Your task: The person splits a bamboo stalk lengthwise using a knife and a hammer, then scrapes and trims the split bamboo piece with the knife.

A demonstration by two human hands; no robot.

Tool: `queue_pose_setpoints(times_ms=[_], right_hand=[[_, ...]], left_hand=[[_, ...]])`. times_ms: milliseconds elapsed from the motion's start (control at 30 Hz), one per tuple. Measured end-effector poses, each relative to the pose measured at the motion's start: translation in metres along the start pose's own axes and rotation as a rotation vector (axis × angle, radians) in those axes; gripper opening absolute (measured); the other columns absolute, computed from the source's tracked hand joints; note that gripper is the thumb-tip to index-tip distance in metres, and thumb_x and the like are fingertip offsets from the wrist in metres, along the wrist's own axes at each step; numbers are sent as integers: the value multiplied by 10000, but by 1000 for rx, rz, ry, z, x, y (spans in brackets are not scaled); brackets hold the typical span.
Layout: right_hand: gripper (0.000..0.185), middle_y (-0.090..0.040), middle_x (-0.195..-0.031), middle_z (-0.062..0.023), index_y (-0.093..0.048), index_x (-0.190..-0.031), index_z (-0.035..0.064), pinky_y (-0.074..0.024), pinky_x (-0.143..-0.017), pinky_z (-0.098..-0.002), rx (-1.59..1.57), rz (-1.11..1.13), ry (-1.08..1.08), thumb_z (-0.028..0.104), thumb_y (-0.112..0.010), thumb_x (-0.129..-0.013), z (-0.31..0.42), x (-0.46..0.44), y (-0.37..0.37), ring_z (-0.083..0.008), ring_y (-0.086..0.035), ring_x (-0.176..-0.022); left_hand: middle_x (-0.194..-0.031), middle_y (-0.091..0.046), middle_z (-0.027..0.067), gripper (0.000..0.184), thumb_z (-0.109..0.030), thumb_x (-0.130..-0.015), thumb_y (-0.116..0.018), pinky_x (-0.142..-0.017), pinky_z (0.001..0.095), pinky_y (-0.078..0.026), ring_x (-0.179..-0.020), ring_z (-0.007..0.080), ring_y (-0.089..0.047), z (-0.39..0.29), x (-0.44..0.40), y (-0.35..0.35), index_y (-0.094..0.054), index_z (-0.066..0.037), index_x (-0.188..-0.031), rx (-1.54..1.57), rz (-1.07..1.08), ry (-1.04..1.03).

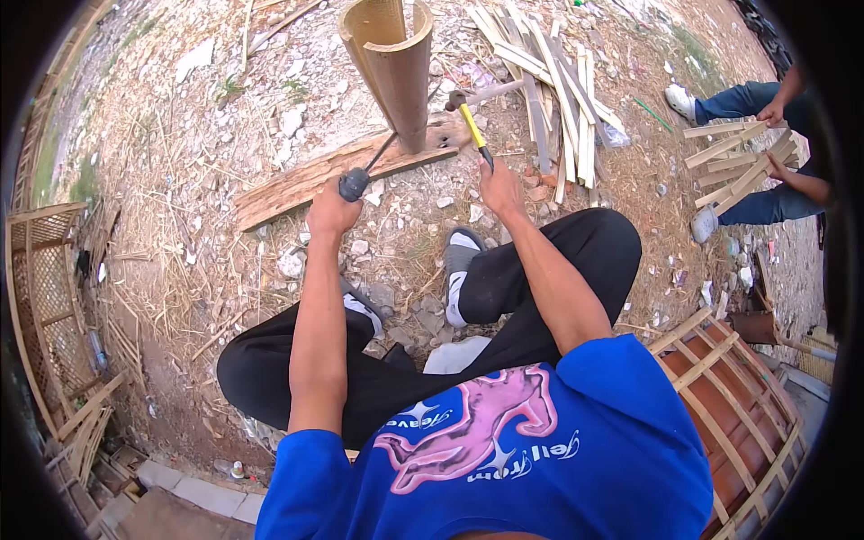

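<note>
My left hand [334,211] is closed around the dark handle of a screwdriver-like tool [354,184]. Its thin metal shaft slants up to the foot of a split bamboo tube [402,90]; whether the tip touches the bamboo I cannot tell. That tube stands upright on a rough, weathered wooden plank [297,191] lying on the ground. In my right hand [500,191] is a hammer [472,126] with a yellow and black handle, its head raised just right of the tube.
Split bamboo strips [562,85] lie piled beyond the hammer. At the right, another person's hands [776,112] hold several wooden strips [733,162]. A lattice frame [49,297] stands at the left, and a slatted wooden frame [738,405] at lower right. Stones and straw litter the ground.
</note>
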State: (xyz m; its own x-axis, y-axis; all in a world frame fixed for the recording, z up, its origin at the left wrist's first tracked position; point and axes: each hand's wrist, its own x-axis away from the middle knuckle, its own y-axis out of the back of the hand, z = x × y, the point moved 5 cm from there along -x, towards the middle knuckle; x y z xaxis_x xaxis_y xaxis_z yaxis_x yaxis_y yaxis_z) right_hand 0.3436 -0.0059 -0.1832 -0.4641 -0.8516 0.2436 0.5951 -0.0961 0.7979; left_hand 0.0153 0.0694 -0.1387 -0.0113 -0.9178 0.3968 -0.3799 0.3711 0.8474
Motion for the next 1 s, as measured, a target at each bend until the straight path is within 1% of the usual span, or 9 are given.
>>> queue_pose_setpoints(times_ms=[200, 300, 433, 500, 600, 700, 767, 900, 1000], right_hand=[[334, -628, -747, -289, -565, -992, 22, -414, -673, -594, -436, -242, 297, 352, -516, -1006, 107, 11, 79, -495, -627, -758], [359, -638, -746, -276, -556, -973, 20, -441, -676, -590, -395, -307, 399, 371, -492, -1015, 94, 4, 47, -504, -627, -748], [445, -684, -986, -267, -593, -1135, 11, -503, -851, -557, 180, 163, -27, 417, -461, -1011, -4, -4, -33, -475, -649, -978], [457, -675, -1084, -264, -594, -1196, 21, -484, -910, -563, 303, 274, -112, 414, -463, -1005, -51, -3, -46, -453, -631, -1072], [457, -679, -1081, -264, -596, -1174, 18, -489, -902, -566, 281, 256, -162, 418, -452, -1007, -54, 0, -36, -454, -642, -1045], [457, -673, -984, -311, -589, -1119, 25, -488, -830, -583, 145, 110, -104, 442, -439, -1011, -5, -4, -5, -484, -649, -957], [413, -659, -868, -318, -573, -1085, 28, -473, -751, -595, 11, -23, 41, 418, -458, -1015, 39, -6, 14, -515, -633, -863], [307, -645, -787, -283, -546, -1063, 37, -445, -672, -594, -363, -237, 369, 337, -510, -1011, 74, -3, 12, -532, -602, -780], [381, -651, -857, -304, -552, -1081, 34, -462, -734, -596, -12, -17, 145, 396, -452, -1021, 8, -10, -42, -521, -619, -842]], left_hand=[[-1109, -699, 191, 530, -334, -749, -702, -924, 485, -505, -1062, 398, -645, 8, -10, -12, -610, -156, -1240, 36, 0, 0], [-1106, -700, 197, 544, -339, -748, -699, -922, 490, -505, -1056, 402, -647, 14, -7, -13, -601, -157, -1251, 44, 4, 12], [-1095, -701, 202, 543, -334, -745, -691, -914, 501, -507, -1053, 406, -647, 11, -7, -24, -602, -151, -1248, 7, 11, -10], [-1092, -701, 202, 543, -326, -743, -688, -912, 506, -507, -1055, 406, -646, 7, -2, -20, -602, -148, -1250, -16, 1, 35], [-1091, -701, 201, 540, -320, -742, -681, -911, 511, -508, -1054, 406, -647, 16, 0, -29, -607, -143, -1248, -15, 8, 52], [-1081, -702, 203, 529, -325, -753, -674, -898, 514, -511, -1040, 410, -652, 17, 2, -35, -608, -143, -1245, -26, -21, 56], [-1061, -706, 207, 538, -332, -742, -697, -901, 505, -513, -1034, 416, -652, 12, -1, -38, -610, -162, -1244, -21, -5, 54], [-1065, -707, 200, 551, -326, -752, -680, -888, 516, -523, -1002, 409, -672, 9, -2, -39, -591, -159, -1270, -50, -5, 35], [-1072, -704, 209, 589, -311, -739, -693, -892, 510, -525, -1013, 413, -670, 15, -3, -43, -580, -168, -1299, -19, -19, 23]])
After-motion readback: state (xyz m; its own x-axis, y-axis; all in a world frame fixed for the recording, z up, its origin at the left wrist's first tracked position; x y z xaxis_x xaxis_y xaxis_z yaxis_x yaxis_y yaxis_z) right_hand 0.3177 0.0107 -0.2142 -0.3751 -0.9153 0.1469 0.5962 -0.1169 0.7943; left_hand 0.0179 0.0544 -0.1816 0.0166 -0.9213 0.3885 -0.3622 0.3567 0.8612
